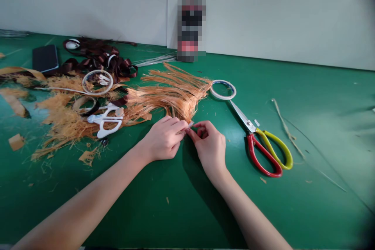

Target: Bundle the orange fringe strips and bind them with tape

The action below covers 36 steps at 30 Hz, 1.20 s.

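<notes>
At the green mat [263,211], I logged my left hand [162,139] and right hand [209,146] clenched, fingers [179,125] pinching the gathered end of the orange raffia bundle [164,99].

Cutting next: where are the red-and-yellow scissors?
In the head view, the red-and-yellow scissors lie right of the right hand, blades toward the tape roll.
</notes>
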Tool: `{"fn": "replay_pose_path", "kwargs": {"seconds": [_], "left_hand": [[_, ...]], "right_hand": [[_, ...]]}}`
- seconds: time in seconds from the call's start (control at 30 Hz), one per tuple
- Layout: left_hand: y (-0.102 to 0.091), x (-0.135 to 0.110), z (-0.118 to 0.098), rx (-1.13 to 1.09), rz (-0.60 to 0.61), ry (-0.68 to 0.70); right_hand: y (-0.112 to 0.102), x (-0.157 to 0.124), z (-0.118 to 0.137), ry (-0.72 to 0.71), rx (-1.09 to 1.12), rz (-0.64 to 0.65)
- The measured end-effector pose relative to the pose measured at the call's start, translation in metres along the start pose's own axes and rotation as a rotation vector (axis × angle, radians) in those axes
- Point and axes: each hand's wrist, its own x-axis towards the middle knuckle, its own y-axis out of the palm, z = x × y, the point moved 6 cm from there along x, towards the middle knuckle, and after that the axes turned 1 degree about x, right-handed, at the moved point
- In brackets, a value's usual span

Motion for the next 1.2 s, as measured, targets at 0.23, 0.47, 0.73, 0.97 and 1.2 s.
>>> {"fn": "replay_pose_path", "kwargs": {"seconds": [0.23,0.47,0.73,0.97,1.2], "left_hand": [[-0.003,0.0,0.0,-0.012,-0.034,0.001],[-0.003,-0.001,-0.001,-0.009,-0.047,0.018],[-0.006,-0.002,0.001,-0.035,-0.114,-0.011],[-0.013,-0.002,0.001,-0.046,-0.16,-0.026],[-0.011,-0.002,0.003,0.0,-0.171,-0.044]], "right_hand": [[-0.005,-0.005,0.005,-0.029,0.058,0.001],[-0.002,-0.008,0.014,-0.191,-0.073,0.064],[0.0,-0.007,0.014,-0.161,-0.057,0.106],[0.003,-0.002,0.006,-0.113,0.057,0.12],[0.004,-0.001,0.002,-0.045,0.056,0.12]]}}
